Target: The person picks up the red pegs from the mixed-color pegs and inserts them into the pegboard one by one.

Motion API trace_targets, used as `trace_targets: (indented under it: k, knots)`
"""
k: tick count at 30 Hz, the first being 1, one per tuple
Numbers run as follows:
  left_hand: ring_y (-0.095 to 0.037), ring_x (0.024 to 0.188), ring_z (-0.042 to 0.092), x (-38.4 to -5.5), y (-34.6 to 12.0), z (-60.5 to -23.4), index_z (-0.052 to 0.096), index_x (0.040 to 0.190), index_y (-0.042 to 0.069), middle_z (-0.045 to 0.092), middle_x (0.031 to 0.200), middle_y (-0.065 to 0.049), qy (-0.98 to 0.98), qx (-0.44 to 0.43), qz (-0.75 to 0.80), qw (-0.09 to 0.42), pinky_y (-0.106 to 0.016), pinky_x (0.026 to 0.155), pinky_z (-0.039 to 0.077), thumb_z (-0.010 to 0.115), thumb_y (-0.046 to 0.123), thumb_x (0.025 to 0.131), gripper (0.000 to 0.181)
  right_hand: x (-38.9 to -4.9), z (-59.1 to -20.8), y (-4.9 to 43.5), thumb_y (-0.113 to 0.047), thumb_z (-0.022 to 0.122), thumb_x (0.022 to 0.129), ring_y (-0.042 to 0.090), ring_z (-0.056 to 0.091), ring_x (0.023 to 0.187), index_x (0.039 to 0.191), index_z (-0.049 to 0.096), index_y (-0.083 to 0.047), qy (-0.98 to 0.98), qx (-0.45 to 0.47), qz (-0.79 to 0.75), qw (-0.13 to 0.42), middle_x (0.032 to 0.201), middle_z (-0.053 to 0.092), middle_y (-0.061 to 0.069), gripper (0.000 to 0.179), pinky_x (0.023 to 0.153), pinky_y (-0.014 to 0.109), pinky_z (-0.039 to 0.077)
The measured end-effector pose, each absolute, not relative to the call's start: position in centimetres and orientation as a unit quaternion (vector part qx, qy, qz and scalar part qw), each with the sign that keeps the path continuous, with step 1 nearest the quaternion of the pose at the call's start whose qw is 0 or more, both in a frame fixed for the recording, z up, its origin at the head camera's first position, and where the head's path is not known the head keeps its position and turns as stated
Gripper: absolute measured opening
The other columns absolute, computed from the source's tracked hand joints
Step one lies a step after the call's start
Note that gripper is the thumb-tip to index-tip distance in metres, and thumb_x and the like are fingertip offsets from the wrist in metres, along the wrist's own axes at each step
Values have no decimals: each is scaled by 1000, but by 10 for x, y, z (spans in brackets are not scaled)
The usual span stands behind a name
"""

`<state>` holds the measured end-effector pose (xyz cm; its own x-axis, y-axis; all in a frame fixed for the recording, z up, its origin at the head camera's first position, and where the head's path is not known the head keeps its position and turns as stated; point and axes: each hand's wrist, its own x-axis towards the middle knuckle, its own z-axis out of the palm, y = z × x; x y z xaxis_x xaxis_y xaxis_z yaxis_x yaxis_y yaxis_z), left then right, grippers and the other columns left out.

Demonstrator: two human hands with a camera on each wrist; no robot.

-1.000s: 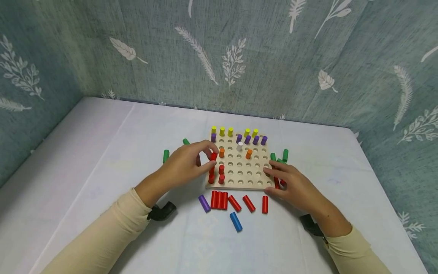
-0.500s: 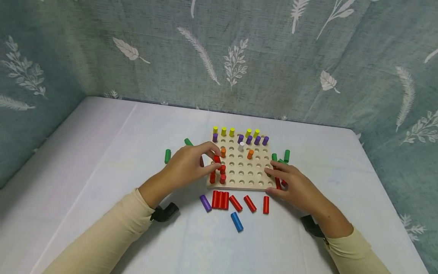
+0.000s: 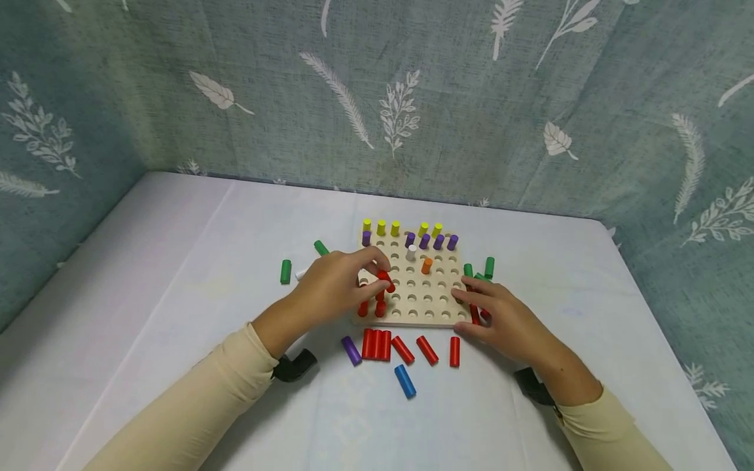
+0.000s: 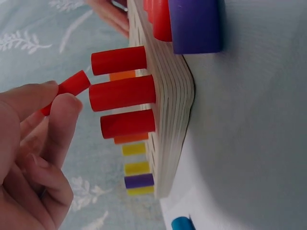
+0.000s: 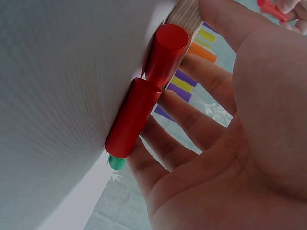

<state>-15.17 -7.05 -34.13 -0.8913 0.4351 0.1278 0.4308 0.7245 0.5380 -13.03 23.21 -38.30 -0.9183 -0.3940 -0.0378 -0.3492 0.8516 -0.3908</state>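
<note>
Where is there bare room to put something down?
Wide bare tablecloth lies left of the leftmost green peg, with more right of the right hand. There is room on the near side of the blue peg. The pegboard is crowded along its near edge by loose red pegs and a purple peg, and at its right edge by more pegs.

light: soft, diffuse | shadows: faint, on tablecloth [image 3: 471, 418] | wrist views: dimmer

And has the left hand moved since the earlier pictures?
Yes, the left hand has moved rightward relative to the pale wooden pegboard, holding a red cylindrical peg.
</note>
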Motion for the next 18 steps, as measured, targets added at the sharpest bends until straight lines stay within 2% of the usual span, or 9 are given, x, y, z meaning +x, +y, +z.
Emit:
trace_targets:
  k: [11, 18]
  knots:
    - [-8, 48, 49, -157, -62, -342, 64, 115, 20, 77, 106, 0, 934, 236, 268, 16, -23, 48, 40, 74, 29, 92, 26, -131, -383, 231, -34, 82, 83, 39, 39, 143, 141, 59, -18, 962, -188, -191, 60, 156, 42, 11, 65, 109, 56, 43]
    - [-10, 58, 53, -159, -60, -347, 67, 107, 21, 77, 102, 2, 932, 245, 266, 29, -25, 54, 42, 75, 26, 91, 19, -132, -382, 231, -35, 81, 83, 39, 38, 143, 142, 58, -18, 962, -185, -191, 67, 157, 41, 11, 65, 110, 57, 42]
